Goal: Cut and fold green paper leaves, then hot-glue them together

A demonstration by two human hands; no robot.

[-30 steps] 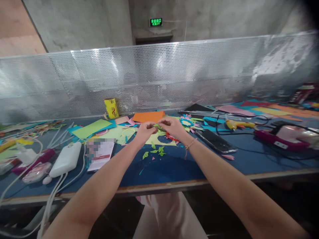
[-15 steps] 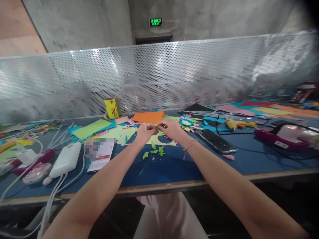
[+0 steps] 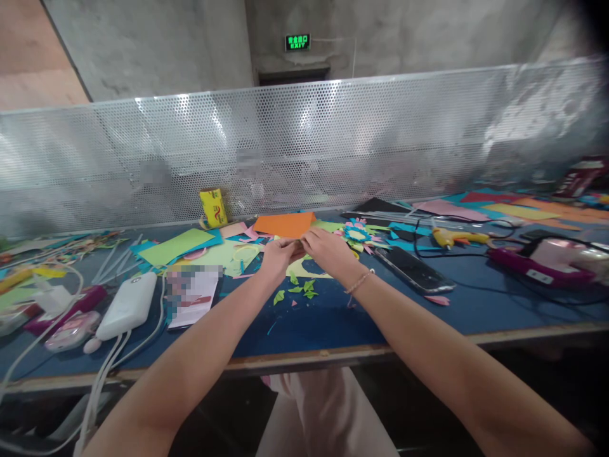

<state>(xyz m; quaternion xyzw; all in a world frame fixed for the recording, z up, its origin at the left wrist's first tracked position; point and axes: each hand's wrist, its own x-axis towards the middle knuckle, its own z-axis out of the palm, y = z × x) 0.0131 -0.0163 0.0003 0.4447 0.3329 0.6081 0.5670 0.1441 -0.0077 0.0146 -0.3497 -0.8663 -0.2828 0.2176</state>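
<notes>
My left hand [image 3: 275, 254] and my right hand [image 3: 324, 249] meet above the blue table [image 3: 333, 324], fingers pinched together on a small green paper piece [image 3: 299, 244], mostly hidden between the fingertips. Under the hands lies a pale yellow paper sheet [image 3: 304, 270]. Several green paper scraps [image 3: 299, 289] lie just in front of the hands. An orange sheet [image 3: 283, 223] lies behind them. A paper flower [image 3: 356, 232] with pink and teal petals sits right of my right hand.
A black phone [image 3: 413, 268] and a yellow glue gun [image 3: 451, 237] lie to the right, a pink device [image 3: 547, 263] farther right. A white power bank [image 3: 126, 306] with cables and a booklet [image 3: 193, 289] lie left. A perforated metal screen [image 3: 304, 146] backs the table.
Both hands have drawn closer together; the fingertips now touch around the green piece. The view shifted slightly.
</notes>
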